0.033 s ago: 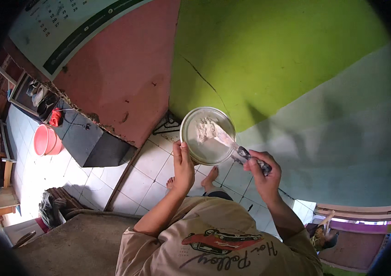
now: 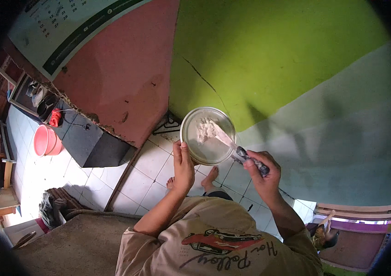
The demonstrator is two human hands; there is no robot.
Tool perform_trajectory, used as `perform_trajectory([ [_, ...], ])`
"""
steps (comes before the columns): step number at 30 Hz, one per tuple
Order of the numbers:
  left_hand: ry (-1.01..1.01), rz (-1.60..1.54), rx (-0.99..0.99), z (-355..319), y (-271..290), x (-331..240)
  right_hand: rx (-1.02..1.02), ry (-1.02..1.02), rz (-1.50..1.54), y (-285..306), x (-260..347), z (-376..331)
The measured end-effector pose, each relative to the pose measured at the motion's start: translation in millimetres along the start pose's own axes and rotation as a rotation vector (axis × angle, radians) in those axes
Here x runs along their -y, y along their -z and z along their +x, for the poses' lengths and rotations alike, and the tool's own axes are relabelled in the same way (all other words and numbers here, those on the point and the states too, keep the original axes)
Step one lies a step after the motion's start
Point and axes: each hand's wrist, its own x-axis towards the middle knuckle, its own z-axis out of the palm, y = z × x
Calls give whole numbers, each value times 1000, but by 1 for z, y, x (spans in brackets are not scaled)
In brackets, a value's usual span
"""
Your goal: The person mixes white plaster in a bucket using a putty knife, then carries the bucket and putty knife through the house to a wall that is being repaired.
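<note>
My left hand (image 2: 184,168) grips the lower left rim of a round, shallow, pale lid-like dish (image 2: 209,152), thumb on the rim and the other fingers partly hidden behind. A lump of off-white paste (image 2: 203,130) sits on the dish, left of its middle. In my right hand (image 2: 264,172), closed round the dark, paste-smeared handle, is a putty knife (image 2: 225,139). Its blade lies slantwise over the dish, with the tip against the paste.
Ahead stands a cracked wall (image 2: 269,60) in green, pink and grey. A dark block (image 2: 103,147) juts out at left, beyond it a pink bucket (image 2: 47,140). Below the dish are a tiled floor (image 2: 147,158) and my bare feet. At lower right, another person (image 2: 325,235) is partly visible.
My right hand and the putty knife's handle have shifted very slightly; the blade stays at the paste. My left hand and the dish look unmoved.
</note>
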Motion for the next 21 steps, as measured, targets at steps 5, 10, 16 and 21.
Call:
perform_trajectory([
  [5, 20, -15, 37, -3, -3, -3, 246, 643, -683, -9, 26, 7],
  [10, -28, 58, 54, 2, 5, 7, 484, 906, -1008, -11, 23, 0],
  [16, 24, 4, 24, 0, 5, -3, 622, 851, -909, 14, 27, 9],
  [21, 24, 20, 49, -2, 7, -2, 387, 622, -670, 23, 42, 22],
])
